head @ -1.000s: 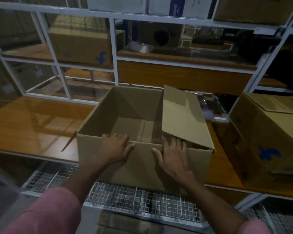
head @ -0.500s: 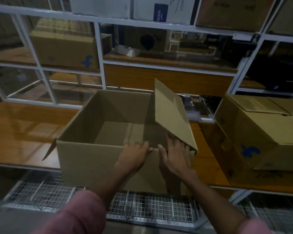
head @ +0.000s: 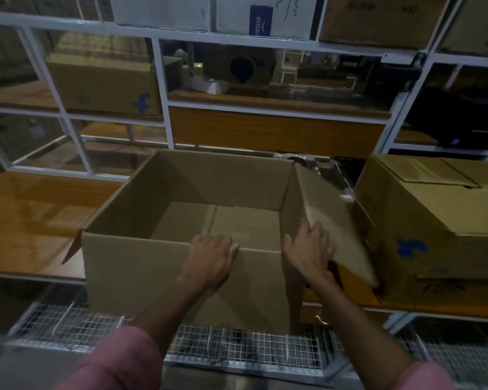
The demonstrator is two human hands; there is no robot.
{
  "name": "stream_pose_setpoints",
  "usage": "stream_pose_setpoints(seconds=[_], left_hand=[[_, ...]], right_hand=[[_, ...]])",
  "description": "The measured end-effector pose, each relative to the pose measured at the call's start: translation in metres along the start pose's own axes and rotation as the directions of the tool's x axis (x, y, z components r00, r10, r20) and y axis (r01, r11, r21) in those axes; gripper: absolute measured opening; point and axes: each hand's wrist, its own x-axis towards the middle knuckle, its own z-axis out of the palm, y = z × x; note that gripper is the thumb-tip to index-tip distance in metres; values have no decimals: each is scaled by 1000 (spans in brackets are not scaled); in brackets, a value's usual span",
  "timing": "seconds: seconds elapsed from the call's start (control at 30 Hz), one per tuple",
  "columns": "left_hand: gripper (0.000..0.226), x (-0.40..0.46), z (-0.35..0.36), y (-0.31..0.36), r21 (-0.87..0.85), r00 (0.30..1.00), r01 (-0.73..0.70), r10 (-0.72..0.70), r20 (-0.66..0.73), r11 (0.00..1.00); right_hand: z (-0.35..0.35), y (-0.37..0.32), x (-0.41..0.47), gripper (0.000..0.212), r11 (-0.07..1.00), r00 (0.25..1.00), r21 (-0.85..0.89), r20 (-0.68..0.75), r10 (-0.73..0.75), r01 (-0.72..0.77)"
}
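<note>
An open, empty cardboard box (head: 141, 271) stands on the wooden shelf, its near side over the shelf's front edge. My left hand (head: 210, 257) grips the top of the near wall, fingers curled over the rim into the box. My right hand (head: 312, 249) presses with straight fingers on the right flap (head: 335, 220), which is folded outward and down to the right. A small left flap (head: 71, 249) sticks out at the box's left corner.
A closed cardboard box (head: 434, 220) with a blue logo sits close on the right, almost touching the flap. Bare wooden shelf (head: 31, 215) lies to the left. A wire mesh rack (head: 237, 350) runs below. White shelf frames hold more boxes (head: 104, 85) behind.
The right flap, earlier raised over the box, has swung outward to the right under my right hand. My left hand stays on the near rim. The box's inside is now fully exposed.
</note>
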Motion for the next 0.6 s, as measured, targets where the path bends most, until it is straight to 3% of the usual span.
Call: stream_pose_setpoints(seconds=[0.07, 0.13, 0.33, 0.6], left_hand=[[42, -1, 1, 1, 3, 1000, 6, -6, -23, 1000], [40, -2, 3, 3, 11, 999, 17, -16, -43, 1000], [39, -5, 9, 4, 92, 997, 10, -3, -81, 996], [51, -5, 4, 4, 57, 1000, -1, 1, -3, 998]], right_hand=[[-1, 8, 8, 63, 978, 995, 189, 78, 70, -84], [-2, 17, 14, 57, 952, 988, 273, 103, 117, -141], [-2, 23, 23, 34, 963, 989, 241, 113, 96, -121], [-2, 27, 13, 27, 982, 1000, 187, -1, -14, 14]])
